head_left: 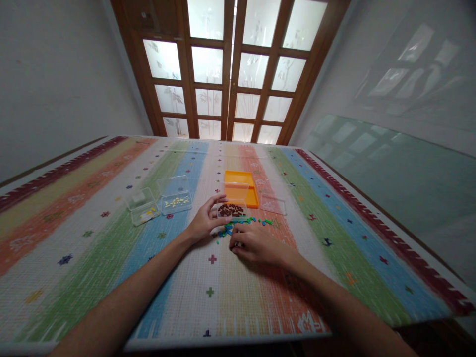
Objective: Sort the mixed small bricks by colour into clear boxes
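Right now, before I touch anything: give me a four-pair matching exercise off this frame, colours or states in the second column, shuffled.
Column 1
1. Divided tray
2. Pieces in the clear box by the left hand
3. Loose pieces on the striped tablecloth
4. Right hand

Column 2
A. blue and green
B. curled
C. orange
D. brown

Pairs: 1-C, 2-D, 3-A, 4-B

The right hand [258, 243] hides whatever it may hold, and the bottom edge crops both forearms [143, 277].
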`<action>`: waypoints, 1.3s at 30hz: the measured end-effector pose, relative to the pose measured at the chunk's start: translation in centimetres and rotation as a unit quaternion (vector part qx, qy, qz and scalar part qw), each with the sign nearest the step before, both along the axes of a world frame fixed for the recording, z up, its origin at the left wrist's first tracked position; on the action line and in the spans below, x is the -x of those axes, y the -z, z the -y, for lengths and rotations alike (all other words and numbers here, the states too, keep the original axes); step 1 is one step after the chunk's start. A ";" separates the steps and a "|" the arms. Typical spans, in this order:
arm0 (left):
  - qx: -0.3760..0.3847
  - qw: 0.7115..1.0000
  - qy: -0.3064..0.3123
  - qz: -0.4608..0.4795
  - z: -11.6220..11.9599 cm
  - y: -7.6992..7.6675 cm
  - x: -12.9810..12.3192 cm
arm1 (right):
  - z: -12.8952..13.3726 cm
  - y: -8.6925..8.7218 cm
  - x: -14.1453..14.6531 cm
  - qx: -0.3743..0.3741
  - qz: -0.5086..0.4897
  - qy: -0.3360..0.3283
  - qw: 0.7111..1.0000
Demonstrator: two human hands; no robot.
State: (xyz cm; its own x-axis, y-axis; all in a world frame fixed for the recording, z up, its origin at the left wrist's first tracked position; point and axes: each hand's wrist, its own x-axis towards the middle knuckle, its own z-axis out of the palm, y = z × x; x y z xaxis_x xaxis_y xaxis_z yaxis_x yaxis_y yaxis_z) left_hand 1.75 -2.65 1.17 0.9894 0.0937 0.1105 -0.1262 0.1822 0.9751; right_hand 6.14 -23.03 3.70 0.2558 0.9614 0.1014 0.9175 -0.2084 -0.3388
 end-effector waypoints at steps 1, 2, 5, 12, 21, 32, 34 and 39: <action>0.001 1.000 -0.001 -0.001 0.0 0.0 0.0 | 0.0 0.0 0.0 -0.001 -0.003 0.001 1.000; 0.001 1.000 -0.002 -0.001 0.0 0.0 0.0 | 0.0 -0.1 0.0 -0.002 -0.006 0.001 1.000; 0.000 1.000 0.000 0.001 0.0 0.0 0.0 | -0.1 -0.1 0.0 -0.006 -0.010 0.000 1.000; -0.006 1.000 0.000 0.008 -0.1 0.1 -0.2 | -0.2 0.7 -0.3 -0.024 -0.023 -0.018 0.999; -0.008 1.000 -0.008 0.001 0.0 0.1 0.0 | -0.2 0.5 -0.1 -0.034 -0.013 -0.021 0.999; 0.000 1.000 -0.006 -0.002 0.1 0.1 0.0 | -0.1 0.3 -0.1 -0.036 -0.024 -0.011 0.999; 0.001 1.000 -0.005 -0.002 0.0 0.1 0.0 | -0.2 0.3 -0.2 -0.035 -0.030 -0.009 0.999; -0.002 1.000 -0.003 0.000 -0.1 0.3 -0.2 | -0.2 0.2 -0.3 -0.037 -0.045 -0.005 0.998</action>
State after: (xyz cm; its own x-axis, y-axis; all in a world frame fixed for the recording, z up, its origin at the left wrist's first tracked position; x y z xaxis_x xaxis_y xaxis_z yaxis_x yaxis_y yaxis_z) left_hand 1.94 -2.53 0.86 0.9888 0.0997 0.1110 -0.1273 0.1767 0.9760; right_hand 6.43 -22.79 3.48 0.2573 0.9547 0.1492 0.8847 -0.1707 -0.4338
